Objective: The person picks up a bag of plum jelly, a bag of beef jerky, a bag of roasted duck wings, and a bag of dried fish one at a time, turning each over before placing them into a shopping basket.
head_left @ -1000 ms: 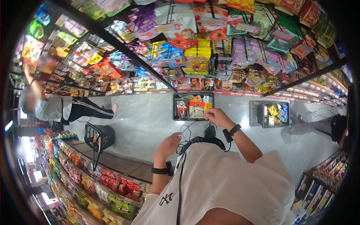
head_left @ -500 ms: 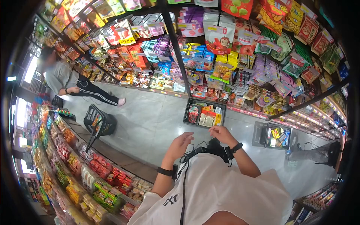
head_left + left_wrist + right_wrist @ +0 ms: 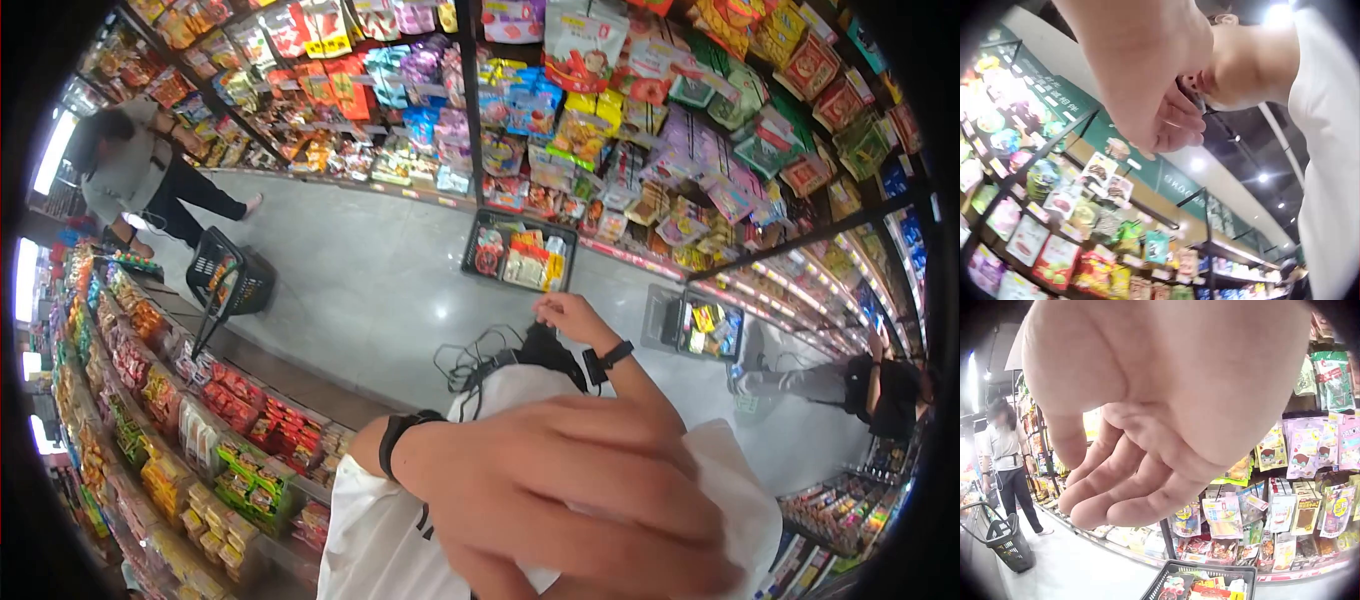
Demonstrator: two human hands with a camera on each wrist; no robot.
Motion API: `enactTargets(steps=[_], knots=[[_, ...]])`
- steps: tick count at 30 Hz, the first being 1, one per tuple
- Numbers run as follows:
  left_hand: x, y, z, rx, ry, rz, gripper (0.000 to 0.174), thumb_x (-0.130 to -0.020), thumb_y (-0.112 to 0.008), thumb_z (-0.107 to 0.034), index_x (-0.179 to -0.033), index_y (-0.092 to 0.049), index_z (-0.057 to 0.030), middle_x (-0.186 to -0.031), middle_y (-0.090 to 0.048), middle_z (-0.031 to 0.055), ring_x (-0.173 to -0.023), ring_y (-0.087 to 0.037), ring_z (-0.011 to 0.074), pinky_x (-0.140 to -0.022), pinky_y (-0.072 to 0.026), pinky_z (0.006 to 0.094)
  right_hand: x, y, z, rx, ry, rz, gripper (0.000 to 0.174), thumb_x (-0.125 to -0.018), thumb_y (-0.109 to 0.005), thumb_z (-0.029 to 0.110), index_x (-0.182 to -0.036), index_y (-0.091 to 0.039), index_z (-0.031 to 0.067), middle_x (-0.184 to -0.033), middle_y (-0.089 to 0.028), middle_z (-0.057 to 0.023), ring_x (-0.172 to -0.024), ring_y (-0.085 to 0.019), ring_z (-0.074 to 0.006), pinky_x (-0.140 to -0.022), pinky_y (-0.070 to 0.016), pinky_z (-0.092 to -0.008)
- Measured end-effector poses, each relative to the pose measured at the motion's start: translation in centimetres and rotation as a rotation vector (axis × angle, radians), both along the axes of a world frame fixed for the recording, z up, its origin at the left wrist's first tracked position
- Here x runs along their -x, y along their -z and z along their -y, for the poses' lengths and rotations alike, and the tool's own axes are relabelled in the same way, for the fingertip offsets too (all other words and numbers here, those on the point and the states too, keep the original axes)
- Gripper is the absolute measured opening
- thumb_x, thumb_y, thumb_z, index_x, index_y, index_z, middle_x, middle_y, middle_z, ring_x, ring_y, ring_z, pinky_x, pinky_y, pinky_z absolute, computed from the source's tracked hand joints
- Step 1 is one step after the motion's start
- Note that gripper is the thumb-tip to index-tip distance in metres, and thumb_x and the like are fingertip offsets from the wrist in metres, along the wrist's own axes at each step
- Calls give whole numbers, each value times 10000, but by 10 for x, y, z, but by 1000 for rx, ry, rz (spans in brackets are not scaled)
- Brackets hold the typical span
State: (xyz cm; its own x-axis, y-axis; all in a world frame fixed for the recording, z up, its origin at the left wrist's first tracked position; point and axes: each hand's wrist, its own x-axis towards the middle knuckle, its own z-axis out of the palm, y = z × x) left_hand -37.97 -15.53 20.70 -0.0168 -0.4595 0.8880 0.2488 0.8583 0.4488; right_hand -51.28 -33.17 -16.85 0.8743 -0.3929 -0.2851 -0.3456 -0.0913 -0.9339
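Note:
My left hand (image 3: 570, 490), raised close under the head camera, covers much of the white shirt (image 3: 350, 540). In the left wrist view its fingers (image 3: 1179, 122) bend loosely beside the chin, with nothing seen in them. Lower down, my right hand (image 3: 578, 318) hovers in front of my body with fingers slightly bent and holds nothing; its open palm (image 3: 1166, 381) shows in the right wrist view. Nearest to it on the floor is a black basket (image 3: 500, 281) with several snack packets (image 3: 525, 262) inside.
Hanging snack bags fill the rack (image 3: 472, 130) ahead. A second basket (image 3: 684, 330) with packets stands right, near another person (image 3: 865, 390). At left, one more black basket (image 3: 250, 285) stands near a person in grey (image 3: 130, 180). A candy shelf (image 3: 215, 430) curves along the left.
My left hand has come up from beside the right hand to near the head camera. The right hand stays low. The person at left has moved toward the basket there.

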Motion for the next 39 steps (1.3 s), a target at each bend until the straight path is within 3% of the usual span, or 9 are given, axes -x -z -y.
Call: enactTargets(steps=[1,6,16,19,21,34,35,39], knots=[[26,7,-1,36,-7,-142,448,-1070,-533,-377,-1124,-719,27,-1147,-666,197,-897,-665,321,-757,-534,485,1,-6,-7,-1,-5,-2,201,-1031,-608,162,-1118,-698,5,-890,-739,-61,-815,-710,-138,-748,-574,-295],[52,8,2,160,55,-213,339,-1001,-632,-301,-1038,-723,24,-1045,-662,158,-875,-670,310,-707,-528,447,6,-18,-15,26,0,-23,198,-1028,-605,156,-1116,-698,5,-897,-741,-69,-841,-716,-149,-765,-576,-301],[33,20,29,545,-252,-217,193,-864,-832,-148,-865,-731,17,-842,-653,80,-830,-681,286,-607,-515,370,25,-8,-11,52,54,-30,202,-1013,-577,112,-1128,-700,1,-925,-749,-84,-866,-729,-163,-792,-575,-307],[31,18,-27,-12,-443,-117,122,-921,-736,-186,-890,-712,-70,-826,-649,64,-775,-644,253,-639,-504,371,25,-5,-11,56,69,-1,204,-1014,-570,111,-1126,-700,1,-923,-750,-82,-865,-738,-174,-788,-578,-316],[18,4,-38,-122,-450,-79,219,-979,-607,-235,-793,-673,-142,-779,-639,17,-746,-608,202,-697,-492,321,23,-7,-12,53,65,9,207,-1011,-583,128,-1124,-701,1,-920,-754,-85,-858,-740,-177,-786,-577,-318],[-9,-22,-75,6,-708,86,109,-914,-690,-240,-969,-667,-148,-849,-615,49,-809,-602,238,-603,-454,389,10,-10,-19,86,-17,-20,218,-986,-626,152,-1108,-710,-8,-920,-770,-100,-815,-735,-185,-762,-572,-318],[-6,-30,-72,-40,-581,107,223,-943,-748,-271,-1108,-724,-123,-914,-663,91,-891,-683,292,-616,-512,427,12,-12,-18,90,-14,-35,218,-984,-627,148,-1111,-711,-8,-922,-770,-102,-819,-735,-185,-764,-573,-319],[-14,3,-50,-63,-640,135,121,-784,-713,-152,-885,-683,-92,-812,-652,57,-766,-643,246,-551,-451,377,15,-7,-14,85,-16,-62,231,-1003,-626,166,-1159,-714,21,-971,-773,-88,-832,-723,-152,-775,-574,-298]])
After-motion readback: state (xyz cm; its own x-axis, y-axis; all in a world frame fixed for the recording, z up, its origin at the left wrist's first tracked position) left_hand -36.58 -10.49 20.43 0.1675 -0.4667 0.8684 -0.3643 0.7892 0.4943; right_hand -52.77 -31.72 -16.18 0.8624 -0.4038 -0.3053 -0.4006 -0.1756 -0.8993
